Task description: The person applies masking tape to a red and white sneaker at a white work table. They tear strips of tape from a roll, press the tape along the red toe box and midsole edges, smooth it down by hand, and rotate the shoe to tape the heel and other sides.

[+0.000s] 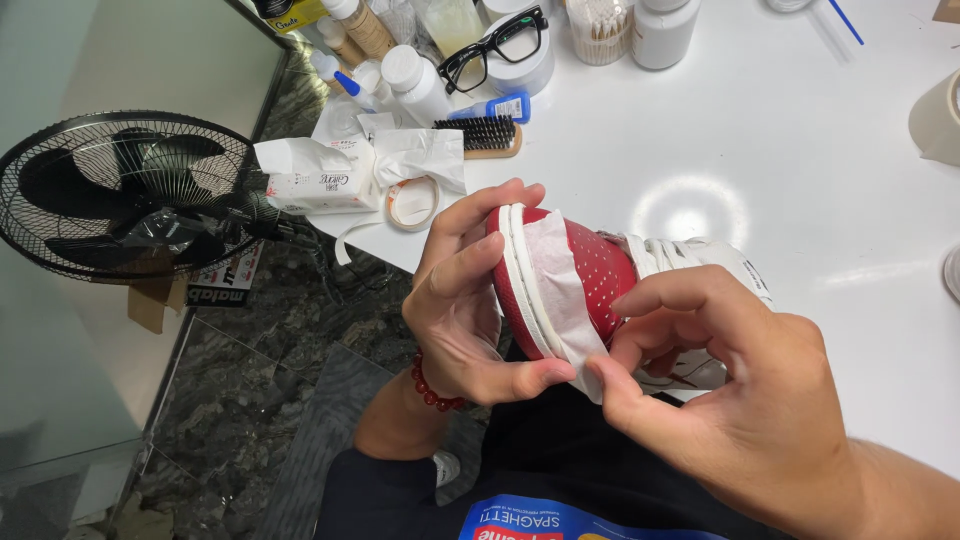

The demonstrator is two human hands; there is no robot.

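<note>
A red and white sneaker [600, 270] is held over my lap at the white table's near edge, toe pointing left. My left hand [462, 300] grips the toe end, fingers wrapped over the white sole rim and thumb beneath. A strip of white masking tape [560, 290] lies across the red perforated toe. My right hand [730, 400] presses that strip with thumb and forefinger against the sole's lower edge. A red bead bracelet [432, 390] circles my left wrist.
On the white table [780, 170] lie a roll of tape [412, 202], a tissue pack [318, 180], a small brush [482, 135], black glasses [495, 48], several bottles and jars [660, 30]. A black fan [125, 195] stands on the dark floor at left.
</note>
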